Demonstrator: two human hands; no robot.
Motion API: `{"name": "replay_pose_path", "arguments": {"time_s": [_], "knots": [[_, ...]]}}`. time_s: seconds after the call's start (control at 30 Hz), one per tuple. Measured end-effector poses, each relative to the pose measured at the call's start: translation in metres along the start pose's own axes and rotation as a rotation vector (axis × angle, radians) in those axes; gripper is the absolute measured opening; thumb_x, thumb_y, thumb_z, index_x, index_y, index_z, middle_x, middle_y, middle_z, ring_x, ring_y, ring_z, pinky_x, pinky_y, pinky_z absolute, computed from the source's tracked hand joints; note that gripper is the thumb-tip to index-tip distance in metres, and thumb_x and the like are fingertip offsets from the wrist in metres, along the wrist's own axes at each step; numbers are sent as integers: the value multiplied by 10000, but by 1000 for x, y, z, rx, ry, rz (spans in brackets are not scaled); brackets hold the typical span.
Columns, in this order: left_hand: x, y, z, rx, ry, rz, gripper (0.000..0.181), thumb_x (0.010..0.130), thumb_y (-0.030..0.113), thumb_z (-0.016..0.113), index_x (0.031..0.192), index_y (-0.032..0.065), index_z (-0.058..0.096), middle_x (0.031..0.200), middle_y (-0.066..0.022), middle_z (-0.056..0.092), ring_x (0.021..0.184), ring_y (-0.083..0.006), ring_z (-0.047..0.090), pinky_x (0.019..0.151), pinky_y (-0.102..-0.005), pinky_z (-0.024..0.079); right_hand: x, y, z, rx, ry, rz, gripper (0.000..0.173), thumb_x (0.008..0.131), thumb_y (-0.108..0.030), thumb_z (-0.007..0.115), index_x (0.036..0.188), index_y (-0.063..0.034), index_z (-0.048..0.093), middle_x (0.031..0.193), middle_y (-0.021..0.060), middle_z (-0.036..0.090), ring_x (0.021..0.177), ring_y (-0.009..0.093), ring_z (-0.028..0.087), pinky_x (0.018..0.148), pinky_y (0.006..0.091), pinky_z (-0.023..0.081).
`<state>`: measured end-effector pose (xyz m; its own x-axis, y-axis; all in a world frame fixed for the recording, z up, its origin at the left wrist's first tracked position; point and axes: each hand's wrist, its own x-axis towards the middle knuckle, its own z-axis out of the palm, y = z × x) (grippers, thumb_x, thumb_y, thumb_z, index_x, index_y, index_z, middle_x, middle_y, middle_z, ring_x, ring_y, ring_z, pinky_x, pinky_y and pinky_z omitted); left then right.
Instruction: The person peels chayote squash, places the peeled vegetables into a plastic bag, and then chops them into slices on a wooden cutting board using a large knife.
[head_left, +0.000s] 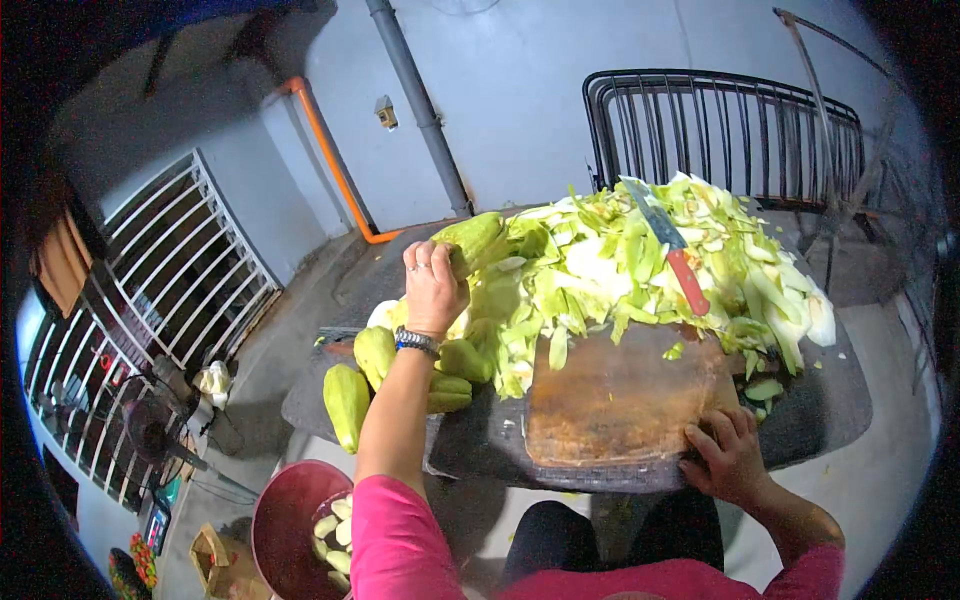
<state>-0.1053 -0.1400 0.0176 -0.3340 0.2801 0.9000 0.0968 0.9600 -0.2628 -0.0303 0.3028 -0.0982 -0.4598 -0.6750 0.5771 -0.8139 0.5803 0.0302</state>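
My left hand (436, 289) reaches over the far left of the table, its fingers curled around the near end of a pale green squash (474, 238). More green squashes (346, 405) lie beneath and beside that forearm. On the right, my right hand (724, 454) rests at the near right corner of a worn wooden cutting board (622, 401), thumb and fingers apart. Beyond the board spreads a large heap of green and white peelings (600, 262). A knife with a red handle (687, 281) lies on top of the heap, blade pointing away from me.
A dark red tub (289, 517) with peeled pale pieces stands on the floor at my left. Near it are a paper bag (225, 562) and a fan (154, 431). Black metal railings (720, 135) lean against the wall behind the dark table (832, 405).
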Motion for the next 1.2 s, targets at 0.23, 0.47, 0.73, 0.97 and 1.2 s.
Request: {"name": "replay_pose_path", "arguments": {"time_s": [0.23,0.47,0.73,0.97,1.2], "knots": [[20,-49,59,-132,99,-644,545,645,182,713,1041,-45,415,965,-237,477,942,-381,442,834,-440,368,-1,0,3,6,-62,30,499,610,-301,687,1033,-115,501,1029,129,424,975,339,401,780,511,328],[-18,-149,157,-311,-475,-1112,564,674,339,667,1116,21,517,1069,-220,570,988,-342,551,843,-404,432,6,-1,1,4,-26,36,409,628,-266,683,983,-132,530,968,116,467,918,336,440,776,500,344],[-40,-164,126,-161,-832,-844,454,713,407,565,1034,91,619,1046,-156,607,1014,-325,546,861,-391,419,12,-1,11,-1,-18,12,391,658,-252,640,999,-113,508,976,130,452,901,332,430,781,485,334],[-60,-28,-164,-951,-368,-785,544,805,332,579,1204,-20,467,1076,-125,566,964,-160,529,809,-264,394,-15,8,20,-167,-84,-16,344,844,-278,503,1109,-59,493,1135,181,452,1063,365,432,916,477,310],[-291,47,-352,-1246,-1131,-1356,503,800,313,630,1151,-27,509,1009,-87,578,900,-146,540,810,-262,437,-20,14,24,-6,-48,-70,487,878,-329,477,1193,40,432,1235,220,394,1137,378,382,979,440,276]]}}
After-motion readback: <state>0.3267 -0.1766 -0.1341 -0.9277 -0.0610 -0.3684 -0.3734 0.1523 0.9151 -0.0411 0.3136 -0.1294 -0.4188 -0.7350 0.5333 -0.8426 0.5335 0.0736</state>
